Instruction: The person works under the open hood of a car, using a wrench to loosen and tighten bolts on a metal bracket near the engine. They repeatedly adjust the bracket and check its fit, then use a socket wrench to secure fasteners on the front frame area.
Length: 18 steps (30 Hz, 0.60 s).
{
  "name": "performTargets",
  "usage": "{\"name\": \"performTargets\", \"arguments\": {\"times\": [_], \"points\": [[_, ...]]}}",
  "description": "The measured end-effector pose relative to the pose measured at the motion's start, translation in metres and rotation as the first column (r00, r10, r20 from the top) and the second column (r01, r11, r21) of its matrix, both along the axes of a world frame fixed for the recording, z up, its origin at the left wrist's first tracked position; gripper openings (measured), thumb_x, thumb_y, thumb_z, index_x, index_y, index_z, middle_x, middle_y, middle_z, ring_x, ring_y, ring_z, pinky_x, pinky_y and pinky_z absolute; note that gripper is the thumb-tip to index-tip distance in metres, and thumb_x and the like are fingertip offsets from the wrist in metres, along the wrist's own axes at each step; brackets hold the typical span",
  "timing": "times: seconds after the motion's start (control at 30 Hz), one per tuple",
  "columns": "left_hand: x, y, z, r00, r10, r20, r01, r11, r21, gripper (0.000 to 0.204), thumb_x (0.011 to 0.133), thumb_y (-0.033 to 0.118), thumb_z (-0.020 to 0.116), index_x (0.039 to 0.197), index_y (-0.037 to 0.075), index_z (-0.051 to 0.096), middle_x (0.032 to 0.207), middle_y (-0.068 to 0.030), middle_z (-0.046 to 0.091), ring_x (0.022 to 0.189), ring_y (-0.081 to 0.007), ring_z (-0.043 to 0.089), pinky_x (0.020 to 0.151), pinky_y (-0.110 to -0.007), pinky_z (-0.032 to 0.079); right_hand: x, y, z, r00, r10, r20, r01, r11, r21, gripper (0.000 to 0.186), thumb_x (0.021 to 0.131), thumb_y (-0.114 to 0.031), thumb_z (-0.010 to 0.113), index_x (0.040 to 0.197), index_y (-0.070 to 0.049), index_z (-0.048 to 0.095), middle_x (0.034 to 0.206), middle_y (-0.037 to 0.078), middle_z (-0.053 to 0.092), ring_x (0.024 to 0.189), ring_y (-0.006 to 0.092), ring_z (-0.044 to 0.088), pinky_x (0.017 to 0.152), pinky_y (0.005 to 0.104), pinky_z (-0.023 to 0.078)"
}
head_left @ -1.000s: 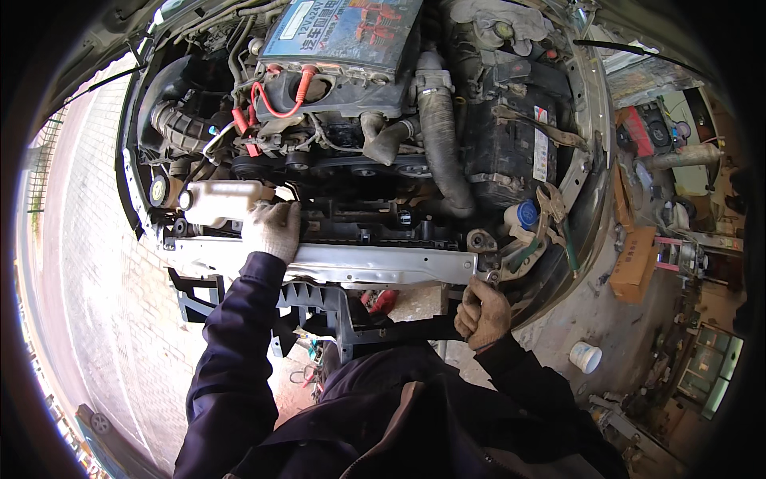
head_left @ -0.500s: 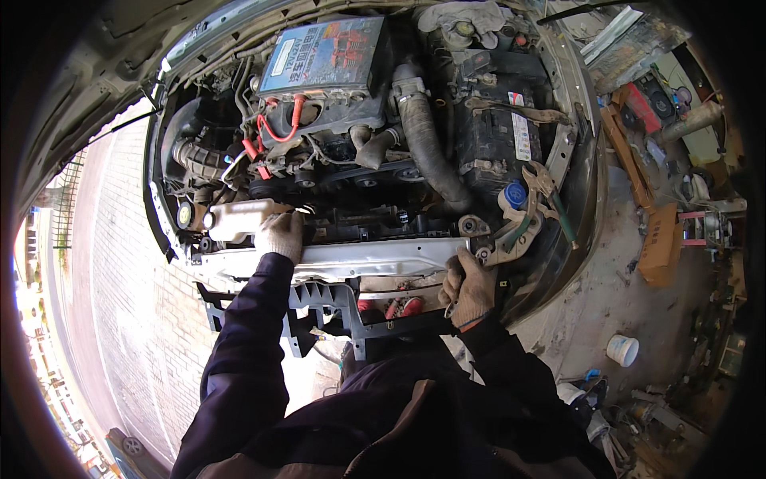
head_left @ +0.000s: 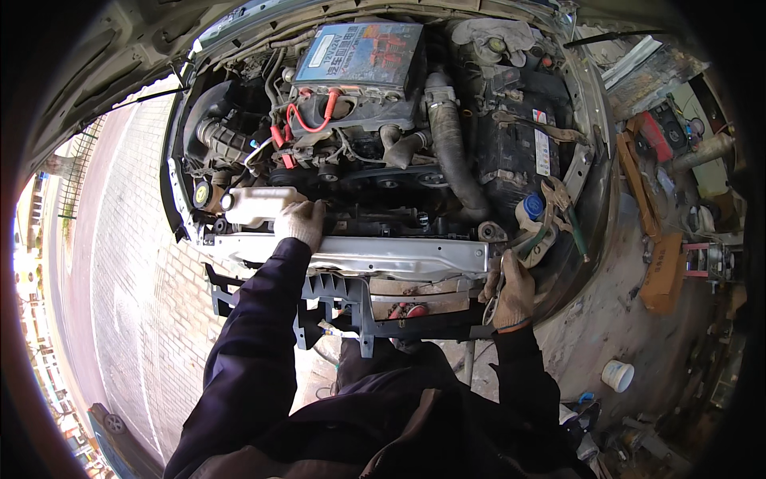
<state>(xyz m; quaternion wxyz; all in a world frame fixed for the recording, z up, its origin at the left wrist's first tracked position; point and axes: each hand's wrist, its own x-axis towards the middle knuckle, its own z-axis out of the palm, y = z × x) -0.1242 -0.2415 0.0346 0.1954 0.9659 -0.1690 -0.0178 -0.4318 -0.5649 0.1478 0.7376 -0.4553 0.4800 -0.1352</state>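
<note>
My left hand (head_left: pixel 300 224), in a pale knit work glove, is closed over the silver metal crossbar (head_left: pixel 399 255) at the front of the open engine bay. A translucent white fluid tank (head_left: pixel 259 205) sits just beyond that hand. Below the bar's right end is my right hand (head_left: pixel 515 294), gloved too, its fingers closed around a slim metal tool (head_left: pixel 494 302); its kind is mostly hidden by the glove. Beyond the right hand, pliers (head_left: pixel 568 219) with green handles lie near a blue cap (head_left: pixel 532 207).
A blue printed box (head_left: pixel 359 54) sits on the engine with red cables (head_left: pixel 311 125). A black battery (head_left: pixel 515 148) stands at right, a wrench (head_left: pixel 538 126) across it. Black plastic trim (head_left: pixel 351 307) hangs below the crossbar. A cardboard box (head_left: pixel 662 275) and white bucket (head_left: pixel 617 375) are on the right floor.
The whole scene has shifted rightward in the view. My right hand has moved right and slightly down from the crossbar's end, still with the tool. My left hand keeps its place on the bar.
</note>
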Motion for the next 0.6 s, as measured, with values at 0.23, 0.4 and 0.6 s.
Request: {"name": "performTargets", "arguments": {"times": [0.23,0.4,0.6], "points": [[-0.001,0.001,0.0,0.999,-0.016,0.046,0.019,0.997,-0.068,0.047,0.11,0.044,0.064,0.096,0.004,0.084,0.102,-0.0191,0.081,0.105,-0.0405,0.076,0.098,-0.052,0.058,-0.016,0.009,0.016,0.986,0.164,-0.003,-0.163,0.98,-0.117,0.043,0.116,-0.041,0.063,0.104,0.0,0.07,0.07,0.004,0.062,0.049,0.0147,0.056,0.048,0.0316,0.051],[0.0,0.003,-0.001,0.996,-0.051,0.075,0.056,0.996,-0.069,0.043,0.109,0.042,0.066,0.092,0.006,0.083,0.093,-0.018,0.08,0.101,-0.0401,0.075,0.095,-0.053,0.057,-0.01,0.055,0.005,0.849,0.477,-0.228,-0.527,0.797,-0.295,0.032,0.113,-0.029,0.07,0.101,0.0,0.071,0.069,0.003,0.065,0.055,0.0137,0.061,0.052,0.0337,0.053],[-0.001,0.008,0.002,0.991,-0.102,0.087,0.115,0.982,-0.152,0.045,0.108,0.044,0.066,0.081,0.011,0.079,0.083,-0.0171,0.078,0.092,-0.0396,0.075,0.094,-0.052,0.056,0.014,0.134,-0.004,0.662,0.44,-0.606,-0.737,0.239,-0.632,0.045,0.097,-0.045,0.086,0.102,-0.001,0.078,0.078,0.019,0.078,0.074,0.0384,0.081,0.068,0.0483,0.064]]}}
